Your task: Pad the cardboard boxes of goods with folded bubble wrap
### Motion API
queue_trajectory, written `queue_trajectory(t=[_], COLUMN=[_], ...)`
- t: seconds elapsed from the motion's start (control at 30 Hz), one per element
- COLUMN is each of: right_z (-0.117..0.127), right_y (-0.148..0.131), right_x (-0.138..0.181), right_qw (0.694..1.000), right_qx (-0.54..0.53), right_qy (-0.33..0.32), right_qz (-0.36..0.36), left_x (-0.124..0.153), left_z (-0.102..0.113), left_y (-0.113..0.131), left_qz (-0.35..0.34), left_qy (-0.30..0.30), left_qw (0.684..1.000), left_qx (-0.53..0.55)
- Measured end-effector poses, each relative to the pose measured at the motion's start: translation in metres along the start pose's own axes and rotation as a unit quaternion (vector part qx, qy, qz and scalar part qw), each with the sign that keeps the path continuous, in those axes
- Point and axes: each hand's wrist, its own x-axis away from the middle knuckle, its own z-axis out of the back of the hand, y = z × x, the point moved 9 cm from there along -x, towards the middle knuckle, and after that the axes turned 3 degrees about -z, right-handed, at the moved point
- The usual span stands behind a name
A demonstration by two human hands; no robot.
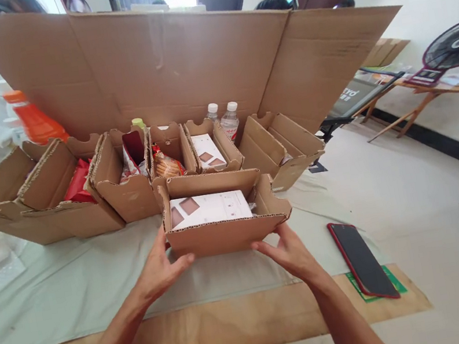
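Observation:
Between my hands is an open cardboard box (223, 237), set crosswise in front of a row of similar boxes. Inside it lies a white carton (213, 208) printed with brown squares. My left hand (164, 268) grips the box's left end, thumb along the front wall. At the right end my right hand (286, 247) holds it the same way; the fingers of both hands are partly hidden behind the box. Just behind stand a box with another white carton (208, 151) and a box with a bag of biscuits (166, 163).
A red packet (79, 182) sits in a left-hand box. Clear bottles (229, 120) and an orange bottle (36, 119) stand behind the row, before a tall cardboard panel (189, 61). A phone (363, 258) lies at the table's right edge. A fan (457, 43) stands further right.

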Motion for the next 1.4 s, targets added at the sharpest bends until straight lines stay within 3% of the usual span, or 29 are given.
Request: queue_trajectory(t=[0.07, 0.13, 0.2, 0.3, 0.37, 0.43, 0.57, 0.7, 0.83, 0.97, 1.1, 1.2, 1.3, 1.4], right_z=[-0.010, -0.014, -0.022, -0.045, -0.058, -0.055, -0.019, 0.007, -0.001, 0.007, 0.035, 0.032, 0.022, 0.032], right_y=[0.000, -0.004, -0.013, -0.042, -0.060, -0.065, -0.032, 0.014, 0.035, 0.045, 0.062, 0.072, 0.083, 0.102], right_x=[0.001, 0.020, 0.048, 0.076, 0.071, 0.053, 0.050, 0.104, 0.129, 0.112, 0.116, 0.126, 0.133, 0.132], right_qw=[1.000, 0.999, 0.998, 0.995, 0.993, 0.994, 0.999, 0.994, 0.991, 0.981, 0.948, 0.944, 0.949, 0.937], right_qx=[-0.013, -0.013, -0.018, -0.037, -0.052, -0.069, -0.027, 0.074, 0.050, -0.003, -0.029, -0.052, -0.073, -0.114], right_qy=[0.018, 0.038, 0.048, 0.012, -0.021, -0.016, 0.031, 0.086, 0.122, 0.181, 0.294, 0.299, 0.282, 0.301], right_qz=[0.002, 0.017, 0.044, 0.094, 0.105, 0.085, 0.013, 0.005, -0.019, -0.063, -0.116, -0.125, -0.118, -0.134], left_x=[-0.001, 0.018, 0.053, 0.103, 0.110, 0.093, 0.058, 0.077, 0.087, 0.045, -0.020, -0.055, -0.061, -0.045], left_z=[-0.010, -0.008, 0.003, 0.038, 0.060, 0.066, 0.024, -0.017, -0.024, -0.035, -0.086, -0.116, -0.135, -0.163], left_y=[0.003, 0.000, -0.013, -0.033, -0.030, -0.013, 0.021, 0.019, 0.013, 0.027, 0.044, 0.045, 0.035, 0.024], left_qz=[-0.013, -0.017, 0.007, 0.093, 0.114, 0.089, -0.012, -0.024, -0.019, -0.046, -0.087, -0.081, -0.050, -0.045], left_qy=[0.011, 0.029, 0.034, 0.057, 0.079, 0.098, 0.084, 0.065, 0.040, 0.007, -0.067, -0.038, 0.028, -0.008], left_qw=[1.000, 0.999, 0.998, 0.990, 0.984, 0.984, 0.995, 0.997, 0.999, 0.999, 0.994, 0.996, 0.998, 0.998], left_qx=[0.013, -0.011, -0.047, -0.085, -0.114, -0.117, -0.051, -0.023, 0.004, -0.015, 0.004, 0.020, -0.019, -0.042])
